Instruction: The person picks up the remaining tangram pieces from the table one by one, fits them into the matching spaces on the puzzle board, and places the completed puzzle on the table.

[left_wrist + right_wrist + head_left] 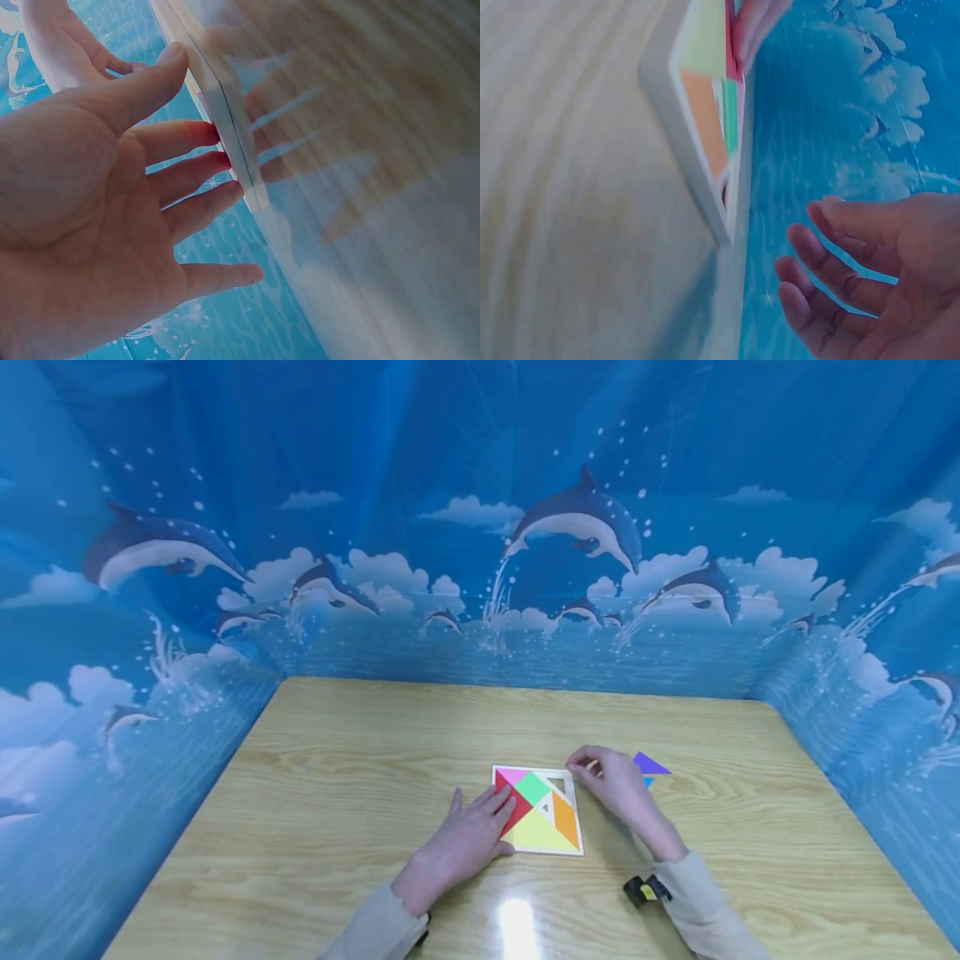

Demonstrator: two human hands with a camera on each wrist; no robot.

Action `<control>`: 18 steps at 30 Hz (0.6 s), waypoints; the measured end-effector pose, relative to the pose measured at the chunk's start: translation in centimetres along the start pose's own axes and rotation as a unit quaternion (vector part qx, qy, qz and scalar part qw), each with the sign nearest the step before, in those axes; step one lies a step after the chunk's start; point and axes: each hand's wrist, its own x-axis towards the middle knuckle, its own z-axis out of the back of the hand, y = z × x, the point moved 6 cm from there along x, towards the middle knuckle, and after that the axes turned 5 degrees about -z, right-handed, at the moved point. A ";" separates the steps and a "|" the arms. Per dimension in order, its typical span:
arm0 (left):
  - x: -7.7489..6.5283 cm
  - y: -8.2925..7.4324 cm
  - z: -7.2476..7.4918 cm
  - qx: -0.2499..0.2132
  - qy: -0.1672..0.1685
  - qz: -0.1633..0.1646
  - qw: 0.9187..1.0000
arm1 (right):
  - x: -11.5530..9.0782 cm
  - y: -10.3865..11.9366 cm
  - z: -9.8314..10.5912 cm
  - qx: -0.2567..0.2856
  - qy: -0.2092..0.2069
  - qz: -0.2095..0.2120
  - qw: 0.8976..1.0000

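A square tangram board (581, 842) with a white rim lies on the table. In it sit a red triangle (517, 817), a green square (533, 788), a yellow triangle (536, 835), an orange parallelogram (567, 820) and a pink piece (513, 773). Two triangular slots, at the top right and the centre, show white with a small cutout each. My left hand (468, 835) rests spread at the board's left side, fingertips on the red triangle. My right hand (611, 781) hovers by the top right corner; in the right wrist view its loosely bent fingers (802, 300) hold nothing.
A purple triangle (650, 765) and a blue piece (648, 783), partly hidden by my right hand, lie on the wooden table (375, 743) right of the board. A dolphin-print curtain (465, 643) encloses the table's back and sides. A black strap device (645, 890) sits at my right wrist.
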 end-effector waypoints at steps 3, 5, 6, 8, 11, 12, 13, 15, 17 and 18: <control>0.0 0.0 -0.1 -0.001 0.001 0.000 1.000 | -0.3 -1.0 1.3 -0.014 -0.009 -0.003 1.000; 0.0 0.0 -0.1 -0.003 0.002 0.000 1.000 | -0.6 -1.7 2.1 -0.024 -0.010 -0.009 1.000; 0.0 0.0 -0.1 -0.003 0.002 -0.001 1.000 | -0.7 -2.2 2.4 -0.028 -0.010 -0.013 0.999; 0.0 0.0 -0.1 -0.004 0.002 -0.001 1.000 | -1.0 -3.0 2.9 -0.036 -0.006 -0.017 0.999; -0.1 0.0 -0.1 -0.004 -0.001 -0.003 1.000 | -1.5 -4.1 3.3 -0.051 0.004 -0.015 0.999; -0.1 0.0 -0.1 -0.005 -0.001 -0.003 1.000 | -1.6 -4.5 3.5 -0.055 0.008 -0.013 0.998; -0.1 0.0 -0.1 -0.005 -0.001 -0.003 1.000 | -1.8 -4.8 3.6 -0.061 0.012 -0.010 0.998; 0.0 0.0 -0.1 -0.005 -0.003 -0.003 1.000 | -2.0 -5.4 3.9 -0.073 0.020 -0.004 0.997; 0.0 0.0 -0.1 -0.005 -0.003 -0.003 1.000 | -2.1 -5.9 4.2 -0.087 0.027 0.000 0.996; 0.0 0.0 -0.1 -0.005 -0.003 -0.003 1.000 | -2.1 -6.1 4.3 -0.093 0.026 0.004 0.995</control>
